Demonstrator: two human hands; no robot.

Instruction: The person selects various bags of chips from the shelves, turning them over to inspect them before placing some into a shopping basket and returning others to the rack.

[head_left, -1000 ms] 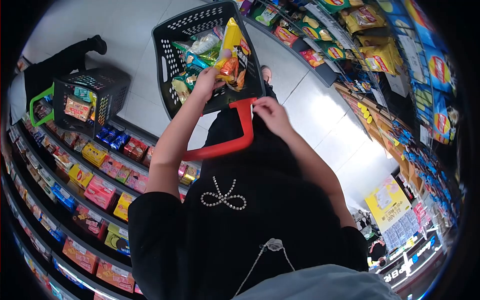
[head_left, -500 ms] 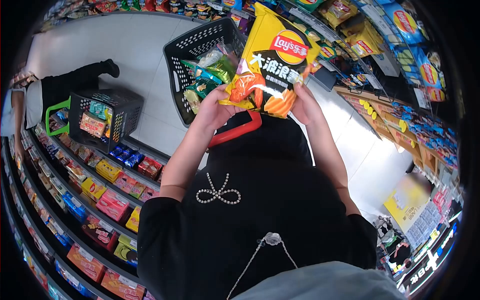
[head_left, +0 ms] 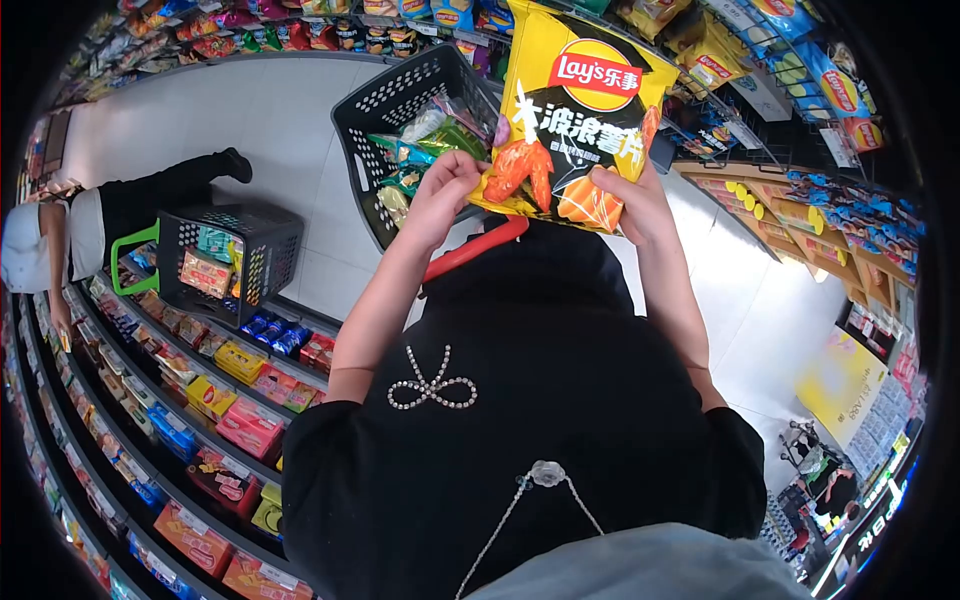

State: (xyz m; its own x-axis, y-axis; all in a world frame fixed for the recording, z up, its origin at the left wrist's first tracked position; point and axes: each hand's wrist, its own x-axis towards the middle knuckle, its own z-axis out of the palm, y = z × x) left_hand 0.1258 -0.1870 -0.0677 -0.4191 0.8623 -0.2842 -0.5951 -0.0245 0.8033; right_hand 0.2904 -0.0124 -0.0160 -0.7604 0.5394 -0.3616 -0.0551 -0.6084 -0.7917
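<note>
Chip bag: While both hands hold it up, the yellow-and-black Lay's bag (head_left: pixel 590 110) sits at 1 o'clock, printed front facing the wearer, looks sealed and puffed
Left hand: grasping, thumb and fingers (head_left: pixel 440 198) pinched on the bag's lower left corner
Right hand: grasping, thumb (head_left: pixel 612 185) flat on the front near the lower right edge, remaining fingers mostly hidden behind
Black basket: perforated wall (head_left: pixel 395 88) at 11 o'clock, partly behind the bag; snack packets (head_left: pixel 445 140) inside; red handle (head_left: pixel 475 248) crosses near the wearer's front, neither hand seen on it; cannot tell what bears the weight
Basket risk: could tip or slide, if its support is only a forearm or the body and an arm shifts
Grip risk: bag could swing or slip, since the left pinch takes only a corner and the film looks slick
Squeeze risk: chips could crack or a seam pop, if the right thumb presses hard
Sight risk: bag hides part of the basket's right side, so an edge could be bumped unseen
Second basket: dark wall (head_left: pixel 270 240), green handle (head_left: pixel 118 265), between 9 and 10 o'clock; another person (head_left: pixel 150 190) beyond it, one hand at the shelf
Shelves: boxed snacks (head_left: pixel 250 425) at 8 o'clock; hanging chip packets (head_left: pixel 835 90) at 2
Poster: yellow sheet (head_left: pixel 845 385), between 3 and 4
</note>
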